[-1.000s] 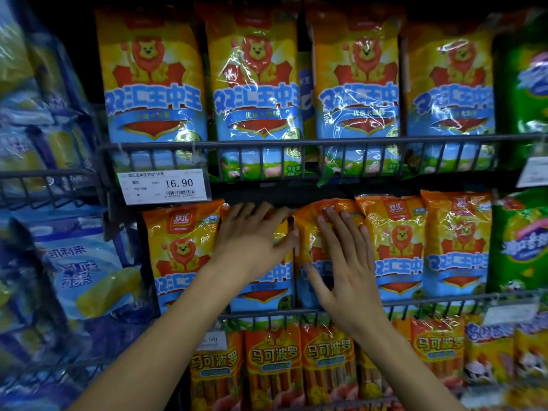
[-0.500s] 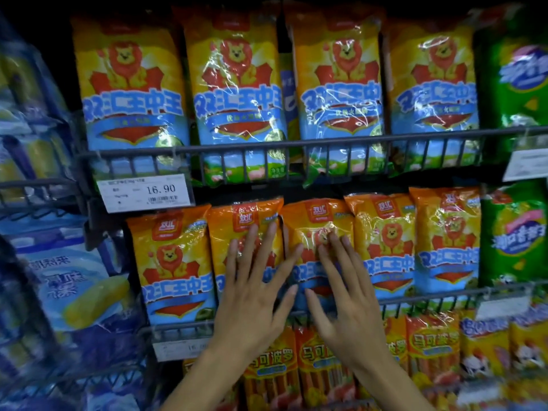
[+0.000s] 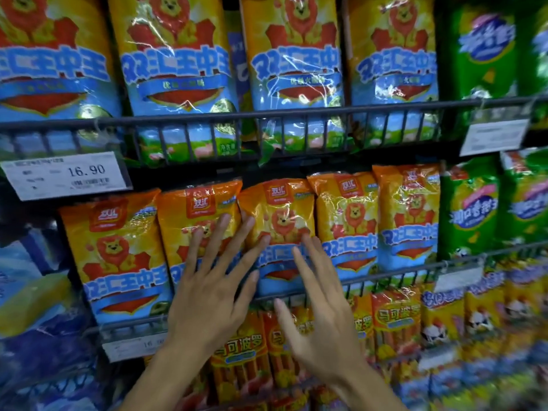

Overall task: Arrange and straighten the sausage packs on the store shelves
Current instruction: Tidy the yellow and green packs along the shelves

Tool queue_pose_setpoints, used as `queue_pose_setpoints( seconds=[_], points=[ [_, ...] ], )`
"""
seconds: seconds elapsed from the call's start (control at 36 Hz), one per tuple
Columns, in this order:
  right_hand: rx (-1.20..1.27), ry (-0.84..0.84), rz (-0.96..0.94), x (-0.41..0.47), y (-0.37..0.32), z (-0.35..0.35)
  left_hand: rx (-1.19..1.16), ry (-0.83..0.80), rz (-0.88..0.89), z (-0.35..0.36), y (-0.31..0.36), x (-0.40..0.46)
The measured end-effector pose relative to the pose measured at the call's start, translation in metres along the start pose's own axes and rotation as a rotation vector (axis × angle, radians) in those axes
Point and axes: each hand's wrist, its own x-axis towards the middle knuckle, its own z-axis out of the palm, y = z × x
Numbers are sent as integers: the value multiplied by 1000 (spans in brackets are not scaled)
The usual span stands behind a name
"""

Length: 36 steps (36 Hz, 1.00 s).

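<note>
Several orange and blue lion sausage packs stand upright behind the middle shelf's wire rail (image 3: 394, 275). My left hand (image 3: 213, 289) is spread with straight fingers over the second pack (image 3: 195, 215) and the edge of the third pack (image 3: 281, 209). My right hand (image 3: 320, 324) is spread with straight fingers in front of the third pack's lower half. Neither hand holds anything. I cannot tell whether the fingertips touch the packs. The first pack (image 3: 112, 250) leans slightly left. Two more packs (image 3: 347, 221) stand to the right.
Larger lion packs (image 3: 178, 63) fill the upper shelf behind a wire rail (image 3: 267, 115). A 16.90 price tag (image 3: 65, 175) hangs at left. Green packs (image 3: 468, 209) stand at right. Orange sausage packs (image 3: 237, 357) hang on the shelf below. Blue packs (image 3: 32, 295) are at far left.
Both hands have slid down from the tops of the second and third packs, uncovering their upper halves, and now hover lower with fingers spread. The view has moved closer.
</note>
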Motion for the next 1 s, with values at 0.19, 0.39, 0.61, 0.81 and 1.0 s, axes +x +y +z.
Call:
queue_pose_setpoints(
  seconds=[0.19, 0.39, 0.61, 0.81, 1.0],
  points=[
    [-37, 187, 264, -5, 41, -36, -169, 60, 73, -3, 12, 1],
    [-111, 180, 354, 4, 63, -43, -133, -57, 332, 0, 63, 34],
    [-24, 147, 385, 13, 67, -43, -44, -155, 298, 15, 51, 41],
    [14, 113, 402, 13, 67, -50, -13, -157, 311, 14, 49, 39],
    [-90, 17, 430, 17, 62, -46, 2, -145, 344, 15, 49, 40]
  ],
)
